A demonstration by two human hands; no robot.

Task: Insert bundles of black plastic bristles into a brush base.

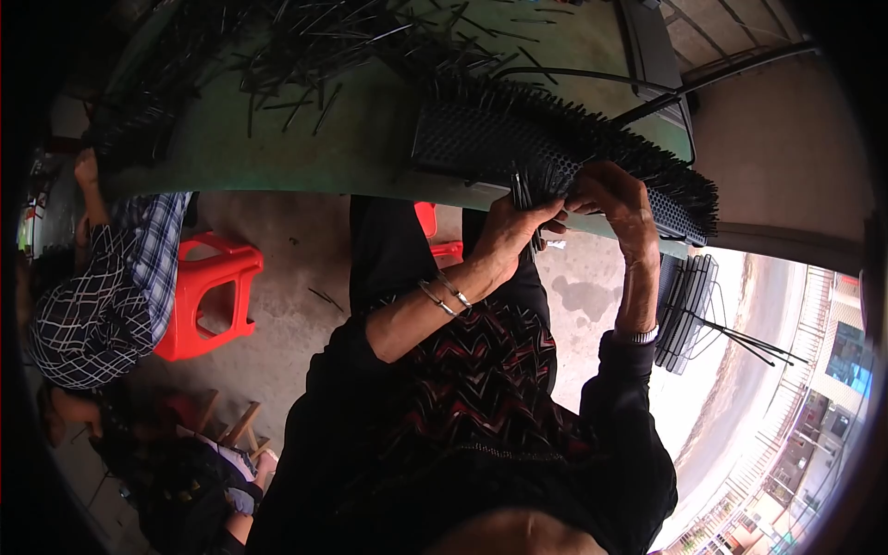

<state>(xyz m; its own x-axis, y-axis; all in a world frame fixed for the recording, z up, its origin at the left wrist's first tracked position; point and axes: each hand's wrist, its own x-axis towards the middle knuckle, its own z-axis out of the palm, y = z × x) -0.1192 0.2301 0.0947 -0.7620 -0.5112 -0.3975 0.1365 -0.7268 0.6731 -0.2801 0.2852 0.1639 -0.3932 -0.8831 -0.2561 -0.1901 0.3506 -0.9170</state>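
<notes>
A bunch of thin black sticks point(524, 191) stands up out of my left hand point(507, 229), whose fingers are wrapped round it. Close beside it, my right hand point(612, 198) bends down at the front face of a long black block point(490, 139) full of small holes. The right fingers are pinched together, and whatever is between them is too small or hidden to tell. Along the block's far side, many black sticks point(638, 153) poke out like bristles. The block lies along the front edge of the green table point(361, 157).
Loose black sticks point(305, 55) are heaped at the far left of the table. A red plastic stool point(208, 287) stands on the floor to the left, near a person in a checked top point(92, 305). Black bars point(689, 310) hang at the right, below a metal rod point(721, 83).
</notes>
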